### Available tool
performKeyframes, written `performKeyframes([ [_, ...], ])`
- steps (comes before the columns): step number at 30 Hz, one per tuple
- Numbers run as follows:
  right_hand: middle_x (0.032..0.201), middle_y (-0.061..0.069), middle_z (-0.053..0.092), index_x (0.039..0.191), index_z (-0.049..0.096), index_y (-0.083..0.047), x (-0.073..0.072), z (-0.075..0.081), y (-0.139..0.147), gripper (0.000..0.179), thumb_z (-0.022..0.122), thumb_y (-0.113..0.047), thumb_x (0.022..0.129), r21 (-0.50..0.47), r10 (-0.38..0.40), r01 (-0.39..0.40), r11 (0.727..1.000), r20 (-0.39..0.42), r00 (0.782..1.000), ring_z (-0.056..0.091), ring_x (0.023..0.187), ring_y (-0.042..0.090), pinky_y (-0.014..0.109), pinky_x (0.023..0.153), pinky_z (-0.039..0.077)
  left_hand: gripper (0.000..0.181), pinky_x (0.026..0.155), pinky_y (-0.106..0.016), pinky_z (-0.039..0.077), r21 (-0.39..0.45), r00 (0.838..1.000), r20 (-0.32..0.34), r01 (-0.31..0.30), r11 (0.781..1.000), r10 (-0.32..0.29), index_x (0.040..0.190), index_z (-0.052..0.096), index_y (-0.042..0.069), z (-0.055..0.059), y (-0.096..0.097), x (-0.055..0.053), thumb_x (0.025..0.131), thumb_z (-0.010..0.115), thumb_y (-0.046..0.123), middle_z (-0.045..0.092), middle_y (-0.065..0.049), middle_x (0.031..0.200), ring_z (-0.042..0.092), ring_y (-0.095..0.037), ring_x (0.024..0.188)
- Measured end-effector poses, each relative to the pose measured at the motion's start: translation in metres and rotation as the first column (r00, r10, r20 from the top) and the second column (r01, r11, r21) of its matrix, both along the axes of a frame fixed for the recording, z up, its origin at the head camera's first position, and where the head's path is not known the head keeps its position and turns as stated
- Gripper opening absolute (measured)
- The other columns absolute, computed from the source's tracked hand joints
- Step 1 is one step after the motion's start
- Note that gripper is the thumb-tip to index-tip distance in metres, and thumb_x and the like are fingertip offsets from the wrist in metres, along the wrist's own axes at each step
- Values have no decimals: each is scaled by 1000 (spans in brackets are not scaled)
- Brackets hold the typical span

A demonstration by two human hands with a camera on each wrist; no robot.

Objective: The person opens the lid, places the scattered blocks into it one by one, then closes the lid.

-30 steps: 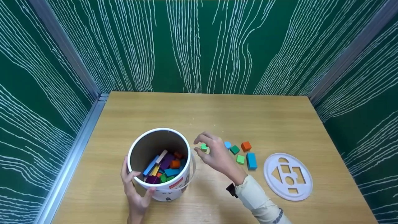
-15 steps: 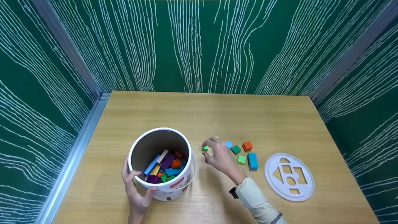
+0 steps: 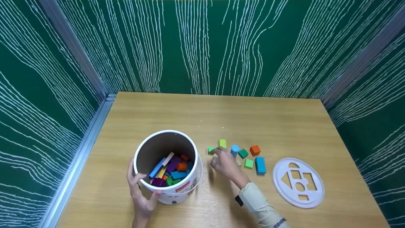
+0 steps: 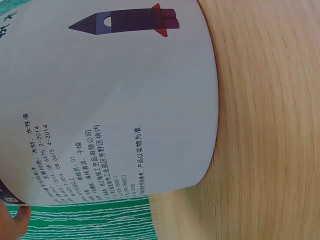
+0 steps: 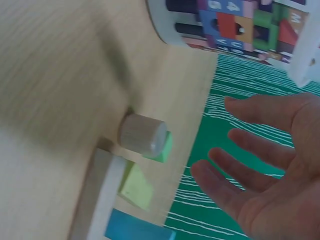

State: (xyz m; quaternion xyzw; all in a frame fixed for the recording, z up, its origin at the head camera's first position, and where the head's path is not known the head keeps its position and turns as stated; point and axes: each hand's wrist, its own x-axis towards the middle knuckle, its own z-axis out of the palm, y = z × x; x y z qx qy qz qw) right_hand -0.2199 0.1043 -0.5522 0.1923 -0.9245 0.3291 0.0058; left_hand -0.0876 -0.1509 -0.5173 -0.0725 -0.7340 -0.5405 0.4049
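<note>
My left hand (image 3: 142,199) holds the rim of a white bucket (image 3: 172,198), with fingers and thumb at its near left edge. Inside lie several coloured building blocks (image 3: 179,175). In the left wrist view the bucket's printed side (image 4: 125,90) fills much of the picture. My right hand (image 3: 227,167) is low over loose blocks to the right of the bucket. In the right wrist view its fingers are loosely bent and apart, with nothing between them. A plain wooden cylinder block (image 5: 142,134) stands near these fingers. A green block (image 3: 211,150) lies just beyond the fingertips.
Around the right hand stand a yellow-green block (image 3: 222,143), a blue cylinder (image 3: 234,150), a dark green block (image 3: 243,153), an orange cube (image 3: 255,150), a light green cube (image 3: 248,163) and a blue block (image 3: 260,166). A white lid with shaped holes (image 3: 317,196) lies at right.
My right hand has moved right and away from the bucket, down among the blocks, uncovering the yellow-green block. The left hand keeps its hold on the bucket. The head view has shifted slightly.
</note>
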Motion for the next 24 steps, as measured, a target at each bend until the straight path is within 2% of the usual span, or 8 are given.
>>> performKeyframes([
  [5, 111, 21, 62, 109, 65, 5, 0, -12, 1, 34, 68, 3, 76, 34, 29, -30, 999, 34, 999, 61, 97, 34, 42, 79, 55, 59, 110, -30, 27, 0, 1000, -12, 6, 1000, -6, 102, 44, -8, 0, 0, -1, 82, 68, 42, 24, -34, 145, 27, -29, 136],
  [10, 104, 20, 66, 102, 67, 7, 1, -22, 3, 26, 65, 6, 76, 52, 65, -64, 997, -30, 997, 64, 96, 34, 43, 81, 54, 60, 110, -35, 30, 5, 997, -63, 32, 999, -32, 101, 43, -8, -1, -1, -2, 81, 69, 42, 23, -38, 142, 28, -35, 135],
  [13, 97, 18, 67, 97, 68, 6, 1, -26, 3, 21, 66, 7, 76, 57, 73, -69, 996, -68, 995, 65, 92, 32, 42, 80, 54, 61, 110, -34, 29, 0, 998, -57, 27, 1000, -27, 101, 43, -8, -1, -1, -2, 81, 68, 44, 22, -38, 143, 27, -34, 135],
  [19, 86, 15, 67, 86, 70, 6, 4, -31, 4, 11, 67, 7, 76, 41, 72, -69, 997, -80, 994, 63, 81, 28, 38, 70, 55, 61, 110, -33, 28, 4, 999, -40, 26, 1000, -26, 102, 43, -8, -2, -1, -3, 82, 68, 43, 22, -37, 144, 27, -32, 136],
  [24, 73, 9, 62, 75, 68, 2, 5, -36, 5, 5, 69, 6, 72, 23, 77, -76, 997, -62, 995, 54, 69, 19, 31, 59, 47, 61, 111, -34, 28, 3, 999, -35, 23, 1000, -23, 102, 43, -8, -3, -2, -3, 82, 68, 43, 22, -35, 145, 26, -32, 136],
])
